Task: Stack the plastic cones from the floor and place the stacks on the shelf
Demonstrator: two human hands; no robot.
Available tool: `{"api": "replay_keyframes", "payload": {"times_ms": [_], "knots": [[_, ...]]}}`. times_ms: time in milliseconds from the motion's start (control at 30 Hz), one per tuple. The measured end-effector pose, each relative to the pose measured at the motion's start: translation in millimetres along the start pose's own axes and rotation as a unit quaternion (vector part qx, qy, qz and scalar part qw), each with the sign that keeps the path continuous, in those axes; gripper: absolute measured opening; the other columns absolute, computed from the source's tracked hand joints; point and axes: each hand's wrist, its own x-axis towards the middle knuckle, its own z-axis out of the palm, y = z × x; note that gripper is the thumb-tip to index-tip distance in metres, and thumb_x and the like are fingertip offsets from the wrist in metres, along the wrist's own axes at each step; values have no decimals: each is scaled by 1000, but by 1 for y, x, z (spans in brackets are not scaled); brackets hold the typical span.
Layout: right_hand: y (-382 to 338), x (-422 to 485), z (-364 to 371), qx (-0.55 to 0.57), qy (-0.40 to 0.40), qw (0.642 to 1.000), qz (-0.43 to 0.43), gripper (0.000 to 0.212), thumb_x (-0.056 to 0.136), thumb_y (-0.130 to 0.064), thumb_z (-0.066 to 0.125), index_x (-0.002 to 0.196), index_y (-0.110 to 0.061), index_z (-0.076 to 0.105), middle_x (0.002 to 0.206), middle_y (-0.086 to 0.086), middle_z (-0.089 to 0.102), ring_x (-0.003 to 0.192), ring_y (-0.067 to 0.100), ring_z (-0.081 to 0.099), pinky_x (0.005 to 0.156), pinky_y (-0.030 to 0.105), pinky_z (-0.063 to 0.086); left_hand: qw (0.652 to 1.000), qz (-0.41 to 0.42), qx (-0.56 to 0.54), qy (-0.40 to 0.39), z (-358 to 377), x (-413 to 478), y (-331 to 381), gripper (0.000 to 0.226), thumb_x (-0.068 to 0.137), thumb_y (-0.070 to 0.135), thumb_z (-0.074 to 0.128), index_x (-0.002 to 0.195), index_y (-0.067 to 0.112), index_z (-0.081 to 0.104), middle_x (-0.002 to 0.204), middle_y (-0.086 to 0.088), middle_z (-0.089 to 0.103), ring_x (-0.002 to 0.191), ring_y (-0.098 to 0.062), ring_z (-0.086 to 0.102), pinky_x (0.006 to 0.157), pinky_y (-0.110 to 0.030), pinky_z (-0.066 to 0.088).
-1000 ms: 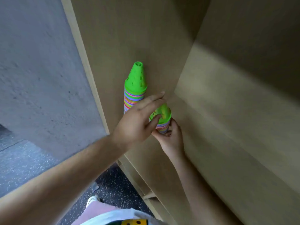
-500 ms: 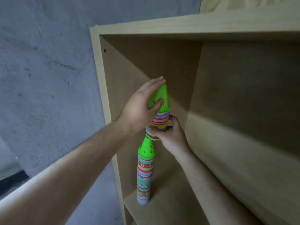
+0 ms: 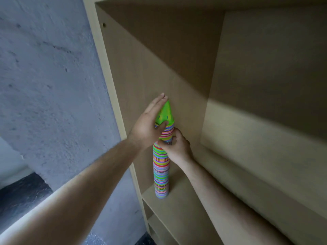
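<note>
Topping the tall stack [image 3: 161,171], the short stack [image 3: 166,116] sits clasped between left hand [image 3: 146,127] and right hand [image 3: 179,148].

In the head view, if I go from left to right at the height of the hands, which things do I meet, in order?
In order: wall → shelf edge → left hand → cones → right hand → shelf back.

I see cone stack [image 3: 160,174] rainbow-striped, top cone [image 3: 165,114] bright green with dark slots; shelf [image 3: 177,218] beige woodgrain; wall [image 3: 44,85] mottled grey.
</note>
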Motion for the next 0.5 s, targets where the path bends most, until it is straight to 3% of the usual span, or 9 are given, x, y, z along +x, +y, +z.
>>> {"api": "replay_keyframes", "payload": {"times_ms": [167,300,500], "knots": [[0,0,-3,-13,-30,999,-4,72,47,-74,74,107,-41,51,100,-9,73,93,17,71,81,42,58,1000,6,14,8,2,-7,4,84,86,-6,71,160,12,35,169,-6,25,151,1,21,120,-9,16],[4,-1,-6,-37,-53,998,-17,65,50,-73,72,103,-48,46,99,-9,74,92,16,71,81,42,58,1000,-10,26,15,7,-18,6,81,91,-1,68,161,18,33,171,-11,21,155,-11,22,117,-6,16],[42,0,6,-47,-67,997,-6,67,50,-77,75,104,-48,48,98,-9,75,91,16,72,80,43,59,999,-15,44,4,12,-52,-5,75,94,7,67,161,21,37,172,-15,16,159,-18,17,122,-17,19]]}}
